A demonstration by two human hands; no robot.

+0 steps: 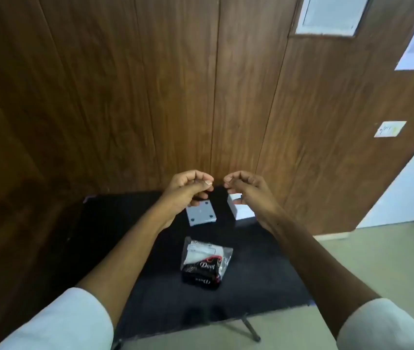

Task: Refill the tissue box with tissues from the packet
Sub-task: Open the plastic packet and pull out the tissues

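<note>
Black cloth or matte board covers the small table (264, 286), and on it sit the three things that matter: the tissue packet (204, 263), clear plastic with a dark printed band, lying near the middle, and beyond it two pale grey-white pieces that I take to be the tissue box taken apart, a flat panel (201, 212) with small dark dots at its corners on the left and a box body (242, 210) on the right, partly hidden behind the right wrist. Both hands are raised above the far edge of the table, well clear of the packet. The left hand (188, 189) has its fingers curled in with thumb meeting fingertips, and the right hand (245, 188) is curled the same way; each looks pinched together, yet nothing can be made out between the fingertips, so whether they hold something thin is beyond telling. The refill seems not yet started, since the packet looks sealed and full. Risks from here: tearing the slippery wrapper roughly could rip or scatter the tissues; the light box body could skid on the smooth top when tissues are pushed in; and a reach for the packet could knock the panel off the far edge.
</note>
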